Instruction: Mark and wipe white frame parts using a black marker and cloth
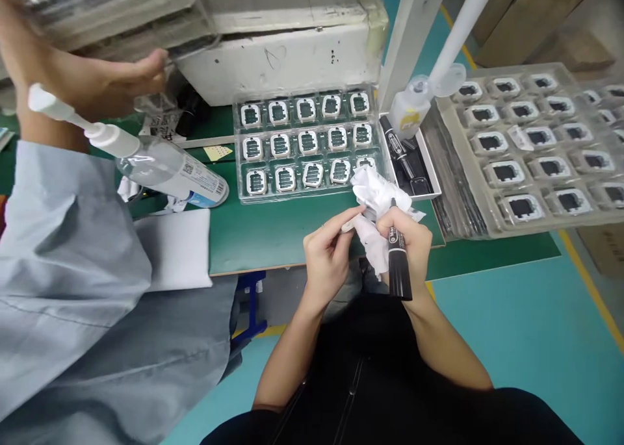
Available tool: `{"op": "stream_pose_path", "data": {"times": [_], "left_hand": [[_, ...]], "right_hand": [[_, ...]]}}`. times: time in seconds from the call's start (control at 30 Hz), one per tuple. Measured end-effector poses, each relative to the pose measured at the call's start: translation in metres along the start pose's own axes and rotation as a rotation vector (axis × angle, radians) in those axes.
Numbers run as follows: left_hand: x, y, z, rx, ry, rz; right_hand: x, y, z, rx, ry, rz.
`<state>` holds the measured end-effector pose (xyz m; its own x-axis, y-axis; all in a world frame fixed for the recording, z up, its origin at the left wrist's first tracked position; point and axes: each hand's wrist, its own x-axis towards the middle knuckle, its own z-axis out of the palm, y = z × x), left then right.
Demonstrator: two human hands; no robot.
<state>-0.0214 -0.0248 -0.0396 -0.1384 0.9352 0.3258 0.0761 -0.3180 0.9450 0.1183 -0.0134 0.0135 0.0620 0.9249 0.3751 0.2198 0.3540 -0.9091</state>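
Note:
My right hand (412,237) is closed around a black marker pen (400,273), its thick black end pointing down toward my body. A crumpled white wipe (373,240) hangs under the same fingers. My left hand (329,253) is closed in a pinch beside the wipe; something small and pale shows at its fingertips, too small to name. More crumpled white wipe (380,191) lies just beyond my hands. Ahead, a clear blister tray (266,199) holds rows of white-framed parts with dark centres; the wipe partly covers its near right corner.
A white box (437,188) holds other black markers, beside a clear bottle (409,110). Stacked trays of parts (487,230) stand right. At left are a spray bottle (170,172), a folded white cloth (180,250), and a co-worker's hand (107,78) by raised trays (141,16).

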Motion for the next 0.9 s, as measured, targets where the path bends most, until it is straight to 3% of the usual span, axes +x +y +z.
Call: {"op": "stream_pose_path", "data": {"times": [0.43,0.63,0.7,0.9], "left_hand": [[0.001,0.007,-0.002,0.074,-0.003,-0.027],[0.003,0.009,-0.001,-0.118,-0.002,-0.156],[0.003,0.01,-0.001,-0.196,-0.009,-0.219],[0.006,0.013,-0.003,-0.289,-0.017,-0.284]], "right_hand": [[-0.002,0.005,0.0,0.014,-0.025,0.034],[0.002,0.018,-0.006,0.02,0.243,-0.009],[0.003,0.018,-0.006,0.026,0.272,0.006],[0.007,0.011,-0.002,0.064,0.186,0.005]]}}
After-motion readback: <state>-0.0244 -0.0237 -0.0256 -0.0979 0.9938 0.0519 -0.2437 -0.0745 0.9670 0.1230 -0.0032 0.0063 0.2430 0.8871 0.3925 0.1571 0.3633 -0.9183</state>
